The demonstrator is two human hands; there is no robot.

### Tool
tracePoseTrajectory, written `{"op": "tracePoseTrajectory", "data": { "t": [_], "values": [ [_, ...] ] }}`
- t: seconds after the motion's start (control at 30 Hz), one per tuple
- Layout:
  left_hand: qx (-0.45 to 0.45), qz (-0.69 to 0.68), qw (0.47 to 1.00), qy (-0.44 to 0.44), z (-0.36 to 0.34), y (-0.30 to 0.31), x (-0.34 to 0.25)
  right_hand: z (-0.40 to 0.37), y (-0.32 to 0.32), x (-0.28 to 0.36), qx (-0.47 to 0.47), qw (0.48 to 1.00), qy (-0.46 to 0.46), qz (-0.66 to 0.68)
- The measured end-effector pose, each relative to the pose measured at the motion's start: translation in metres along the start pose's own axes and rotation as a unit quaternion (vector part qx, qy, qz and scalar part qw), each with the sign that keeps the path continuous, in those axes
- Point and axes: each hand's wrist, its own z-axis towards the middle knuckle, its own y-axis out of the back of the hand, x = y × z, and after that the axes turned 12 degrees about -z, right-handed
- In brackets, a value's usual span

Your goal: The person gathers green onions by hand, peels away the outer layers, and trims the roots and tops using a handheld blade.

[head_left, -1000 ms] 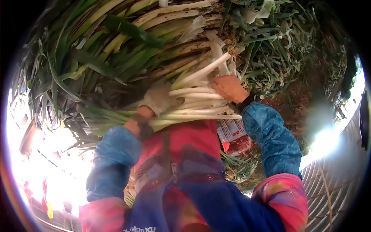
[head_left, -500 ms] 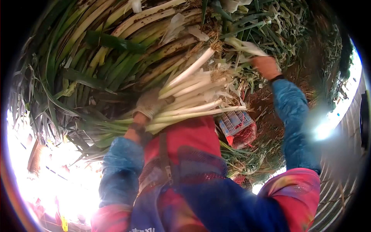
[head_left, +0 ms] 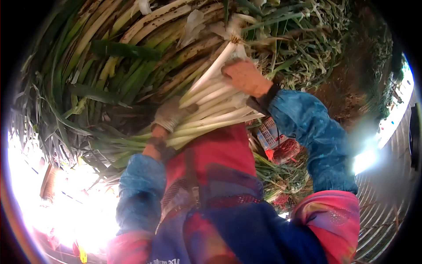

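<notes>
A bunch of long white-stemmed green onions lies across my lap, roots toward the right. My left hand, in a pale dirty glove, is wrapped round the bunch where the stems turn green. Near the root end, my right hand is at the upper stems with its fingers curled; its fingertips touch whitish leaf skin, and what they grip is too unclear to name. One thicker stem slants up above the others, its roots just above my right hand.
A big heap of green onions fills the upper left. Leaf scraps are piled at the upper right beside brown soil. A blue-and-white basket and red netting lie right of my lap.
My right hand has moved left from the scraps to the root end of the bunch. The pale stem or leaf it held at the right is no longer seen there. My left hand keeps its hold.
</notes>
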Motion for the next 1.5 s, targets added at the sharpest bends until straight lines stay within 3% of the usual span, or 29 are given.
{"op": "tracePoseTrajectory", "data": {
  "t": [0.07,0.13,0.2,0.27,0.33,0.4,0.47,0.6,0.67,0.77,0.8,0.83,0.87,0.93,1.0,1.03,1.1,1.13,1.2,1.3,1.4,1.43,1.47,1.5],
  "values": [
    [-0.014,0.033,0.999,0.021,0.001,-0.003,0.002,-0.001,-0.038,-0.033,-0.126,0.979,-0.002,-0.158],
    [-0.029,0.047,0.998,0.013,0.003,-0.006,0.001,-0.025,-0.05,-0.119,-0.091,0.978,-0.126,-0.137],
    [-0.046,0.045,0.998,-0.006,0.004,-0.008,0.007,-0.075,-0.023,-0.148,-0.096,0.952,-0.207,-0.204],
    [-0.019,0.015,1.0,-0.001,0.01,-0.008,0.018,-0.111,-0.004,-0.117,-0.074,0.952,-0.226,-0.195],
    [-0.02,0.015,1.0,0.009,0.012,-0.007,0.014,-0.12,-0.024,-0.08,-0.025,0.982,-0.186,0.011],
    [-0.046,0.041,0.998,0.032,0.006,-0.007,0.006,-0.104,-0.025,-0.015,0.05,0.979,-0.165,0.107],
    [-0.029,0.025,0.998,0.044,0.006,-0.004,0.004,-0.075,-0.018,0.044,0.126,0.982,-0.109,0.092],
    [-0.024,-0.005,0.999,0.021,0.018,-0.008,0.021,-0.05,-0.069,0.064,0.017,0.994,-0.106,0.03],
    [-0.041,0.013,0.999,0.018,0.021,-0.011,0.027,-0.06,-0.079,0.034,-0.007,0.998,-0.064,-0.028],
    [-0.058,0.017,0.998,-0.022,0.014,-0.012,0.021,-0.095,-0.105,-0.08,0.027,0.956,-0.258,-0.137],
    [-0.061,0.015,0.997,-0.038,0.013,-0.011,0.019,-0.118,-0.125,-0.138,0.081,0.934,-0.3,-0.174],
    [-0.05,0.03,0.998,-0.004,0.013,-0.01,0.016,-0.149,-0.105,-0.16,-0.008,0.932,-0.309,-0.188],
    [-0.041,0.015,0.999,-0.009,0.011,-0.009,0.011,-0.166,-0.102,-0.186,0.061,0.909,-0.358,-0.205],
    [-0.024,-0.017,0.999,-0.02,0.005,-0.007,0.0,-0.166,-0.047,-0.159,0.056,0.912,-0.379,-0.148],
    [-0.032,-0.009,0.999,-0.036,0.012,-0.009,0.009,-0.149,-0.066,-0.149,0.07,0.942,-0.319,0.08],
    [-0.037,-0.004,0.998,-0.042,0.016,-0.01,0.014,-0.123,-0.056,-0.12,0.115,0.923,-0.294,0.218],
    [-0.055,-0.005,0.998,-0.034,0.019,-0.013,0.022,-0.072,-0.04,-0.061,0.256,0.881,-0.163,0.362],
    [-0.063,-0.004,0.998,-0.027,0.019,-0.014,0.025,-0.055,-0.069,-0.026,0.223,0.865,-0.113,0.435],
    [-0.064,-0.007,0.998,-0.028,0.017,-0.014,0.019,-0.035,-0.051,0.03,0.196,0.917,-0.136,0.319],
    [-0.071,-0.05,0.995,-0.052,0.024,-0.019,0.027,-0.04,-0.074,0.02,0.051,0.994,0.01,0.099],
    [-0.085,-0.019,0.995,-0.037,0.022,-0.02,0.019,-0.056,-0.077,-0.019,0.123,0.988,-0.087,0.013],
    [-0.092,0.006,0.996,-0.022,0.02,-0.02,0.013,-0.06,-0.099,-0.036,0.116,0.976,-0.183,-0.036],
    [-0.09,0.009,0.996,-0.015,0.018,-0.019,0.012,-0.082,-0.075,-0.06,0.089,0.973,-0.198,-0.082],
    [-0.091,0.01,0.996,-0.007,0.016,-0.018,0.012,-0.096,-0.12,-0.115,0.106,0.964,-0.242,-0.007]
  ]
}}
